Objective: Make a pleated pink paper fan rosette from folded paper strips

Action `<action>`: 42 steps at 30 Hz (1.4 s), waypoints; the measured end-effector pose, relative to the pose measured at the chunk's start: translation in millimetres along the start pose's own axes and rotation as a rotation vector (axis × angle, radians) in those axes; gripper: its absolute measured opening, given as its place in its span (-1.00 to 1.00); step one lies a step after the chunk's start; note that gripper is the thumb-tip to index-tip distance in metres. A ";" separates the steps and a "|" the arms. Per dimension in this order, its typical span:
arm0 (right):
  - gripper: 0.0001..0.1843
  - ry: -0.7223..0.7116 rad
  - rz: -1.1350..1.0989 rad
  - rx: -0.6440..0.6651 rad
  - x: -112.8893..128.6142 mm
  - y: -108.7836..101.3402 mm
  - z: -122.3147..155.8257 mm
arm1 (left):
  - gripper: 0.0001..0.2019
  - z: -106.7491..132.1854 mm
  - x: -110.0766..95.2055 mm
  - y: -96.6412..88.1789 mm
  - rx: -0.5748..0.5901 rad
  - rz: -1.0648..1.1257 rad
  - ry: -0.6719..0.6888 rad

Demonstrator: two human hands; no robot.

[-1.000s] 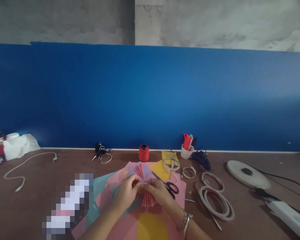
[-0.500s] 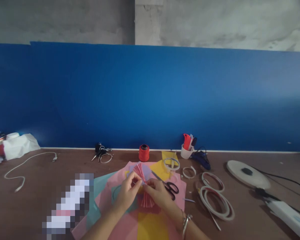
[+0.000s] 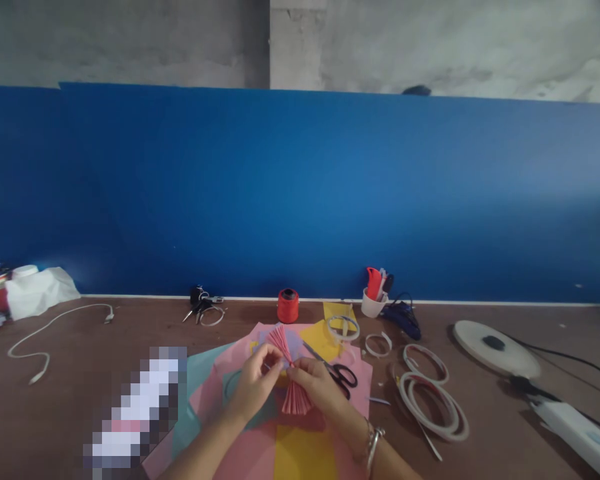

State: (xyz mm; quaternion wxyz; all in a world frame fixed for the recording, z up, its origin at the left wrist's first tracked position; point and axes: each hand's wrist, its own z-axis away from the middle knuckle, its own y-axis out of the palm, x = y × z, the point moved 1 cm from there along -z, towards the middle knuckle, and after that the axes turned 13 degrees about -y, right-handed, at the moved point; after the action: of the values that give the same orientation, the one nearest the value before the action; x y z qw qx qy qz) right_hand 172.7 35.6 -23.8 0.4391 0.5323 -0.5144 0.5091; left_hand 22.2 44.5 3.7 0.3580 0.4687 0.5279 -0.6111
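A pleated pink paper [image 3: 296,400], gathered at its middle and fanned at both ends, hangs above the coloured sheets. My right hand [image 3: 314,381] pinches it at the narrow waist from the right. Close on the other side, my left hand [image 3: 261,375] has thumb and fingertips together beside the waist; what lies between them is too small to make out. Black-handled scissors [image 3: 347,377] rest on the sheets just beyond my right hand. Behind the fan stands a spool of red thread [image 3: 288,307].
Pink, teal and yellow paper sheets [image 3: 305,453] cover the table before me. Rolls of tape [image 3: 343,329] and coiled strips [image 3: 433,407] lie to the right, near a white cup of pens [image 3: 374,305]. Keys [image 3: 200,303] and a white cable [image 3: 45,327] lie left. A blue partition [image 3: 300,193] rises behind.
My hands have barely shifted; the lower pleats have moved slightly to the right. A dark shape now shows above the partition's top edge at the right.
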 end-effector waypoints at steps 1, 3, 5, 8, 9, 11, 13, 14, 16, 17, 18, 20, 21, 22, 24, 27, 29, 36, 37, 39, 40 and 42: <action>-0.68 0.006 -0.010 0.000 0.5 0.0 0.0 | -0.91 -1.1 1.1 0.1 0.009 0.021 -0.014; -0.67 0.017 -0.032 0.000 1.5 0.0 0.1 | -0.91 -2.8 2.7 0.4 0.029 0.046 -0.036; -0.66 0.027 -0.058 0.008 2.3 0.1 0.3 | -0.90 -3.3 2.9 1.0 0.049 0.054 -0.048; -0.65 0.019 -0.072 0.018 3.9 0.7 0.8 | -0.87 -2.7 1.0 1.9 0.047 0.059 -0.055; -0.64 0.018 -0.069 0.019 4.6 1.0 1.0 | -0.87 -2.5 0.2 2.2 0.037 0.056 -0.058; -0.64 0.024 -0.067 0.018 6.1 1.6 1.4 | -0.85 -2.4 -1.1 2.4 0.026 0.046 -0.065; -0.65 0.027 -0.072 0.018 7.3 2.1 1.5 | -0.84 -2.3 -1.9 1.9 0.027 0.032 -0.064; -0.66 0.023 -0.075 0.018 7.5 2.2 1.4 | -0.84 -2.1 -2.4 1.3 0.025 0.018 -0.058; -0.68 0.013 -0.068 0.012 7.0 2.3 1.1 | -0.85 -1.3 -3.3 -0.5 0.000 -0.038 -0.026; -0.69 0.005 -0.047 0.002 6.4 2.3 0.9 | -0.85 -0.5 -3.7 -1.4 -0.024 -0.083 0.004; -0.72 -0.004 -0.017 -0.011 5.6 2.3 0.9 | -0.85 0.3 -4.0 -2.3 -0.052 -0.140 0.044; -0.78 -0.018 0.061 -0.046 3.9 2.7 1.4 | -0.85 2.2 -3.7 -3.4 -0.113 -0.276 0.145; -0.81 -0.023 0.105 -0.065 3.1 3.0 1.9 | -0.85 2.9 -2.9 -3.5 -0.141 -0.343 0.194; -0.83 -0.028 0.151 -0.080 2.5 3.4 2.5 | -0.84 3.5 -1.7 -3.3 -0.166 -0.402 0.236; -0.85 -0.044 0.237 -0.102 1.8 4.3 3.8 | -0.84 3.9 1.4 -2.6 -0.204 -0.474 0.282; -0.85 -0.083 0.325 -0.102 2.2 5.1 5.2 | -0.83 3.4 3.9 -1.4 -0.218 -0.456 0.262; -0.85 -0.089 0.337 -0.087 2.9 5.4 5.2 | -0.83 3.3 2.4 -0.7 -0.186 -0.363 0.200; -0.84 -0.046 0.318 -0.034 1.5 5.5 4.1 | -0.83 6.4 -6.8 2.2 -0.099 -0.087 0.087; -0.83 -0.042 0.315 -0.035 0.7 5.4 4.1 | -0.84 6.3 -6.6 2.4 -0.072 -0.066 0.085; -0.80 -0.046 0.313 -0.041 -0.3 5.0 4.3 | -0.84 5.7 -5.8 2.4 0.002 -0.023 0.064; -0.79 -0.050 0.312 -0.042 -0.3 4.8 4.5 | -0.83 5.5 -5.7 2.1 0.042 -0.003 0.047; -0.76 -0.049 0.304 -0.034 0.5 4.5 4.9 | -0.84 5.6 -6.9 0.6 0.117 0.029 0.007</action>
State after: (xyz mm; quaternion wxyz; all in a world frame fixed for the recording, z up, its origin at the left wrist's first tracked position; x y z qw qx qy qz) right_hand 168.6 30.3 -24.0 0.3532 0.4529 -0.6084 0.5477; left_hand 23.7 38.5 10.1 0.3370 0.4986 0.4859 -0.6339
